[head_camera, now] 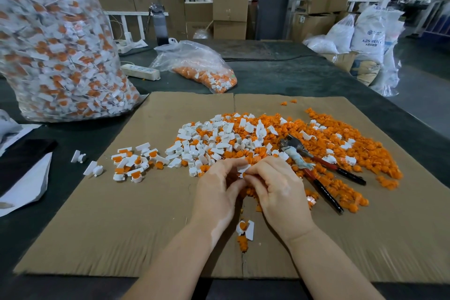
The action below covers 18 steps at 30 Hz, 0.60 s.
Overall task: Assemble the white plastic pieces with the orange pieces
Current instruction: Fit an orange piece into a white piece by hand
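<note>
Pinching 1 white piece (244,168) between them at centre frame, the left hand (216,192) and right hand (280,190) had fingers curled around it above the cardboard sheet (121,226). Just behind lay the mixed pile of white and orange pieces (267,139), with pliers (323,168) resting on its right side, and assembled pieces (134,161) sat left of centre.

Both hands (246,182) together, fingers curled.

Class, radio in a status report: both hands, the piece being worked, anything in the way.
Left hand and right hand together pinching one white piece. Orange piece not visible between the fingers. Pliers beside the right hand, not blocking.
</note>
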{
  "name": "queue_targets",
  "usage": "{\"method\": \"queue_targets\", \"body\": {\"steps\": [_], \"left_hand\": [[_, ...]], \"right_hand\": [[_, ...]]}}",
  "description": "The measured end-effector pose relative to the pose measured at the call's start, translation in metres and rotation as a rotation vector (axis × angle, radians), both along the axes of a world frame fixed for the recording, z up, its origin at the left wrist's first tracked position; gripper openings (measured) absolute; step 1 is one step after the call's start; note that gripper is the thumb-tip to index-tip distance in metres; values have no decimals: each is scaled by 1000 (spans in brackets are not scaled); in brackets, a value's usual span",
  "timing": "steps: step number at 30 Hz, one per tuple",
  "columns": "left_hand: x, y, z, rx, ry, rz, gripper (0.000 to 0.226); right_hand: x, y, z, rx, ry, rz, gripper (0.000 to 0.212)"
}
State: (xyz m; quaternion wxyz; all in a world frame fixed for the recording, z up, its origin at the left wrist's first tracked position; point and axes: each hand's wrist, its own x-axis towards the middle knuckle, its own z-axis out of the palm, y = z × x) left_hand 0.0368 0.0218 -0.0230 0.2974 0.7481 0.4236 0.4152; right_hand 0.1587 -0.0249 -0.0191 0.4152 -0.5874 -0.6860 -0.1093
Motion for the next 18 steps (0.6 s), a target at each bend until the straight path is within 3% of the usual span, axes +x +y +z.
{"method": "queue_targets", "body": {"steps": [18], "left_hand": [[1, -1, 3, -79, -8, 35, 27]], "right_hand": [[1, 1, -3, 0, 86, -7, 6]]}}
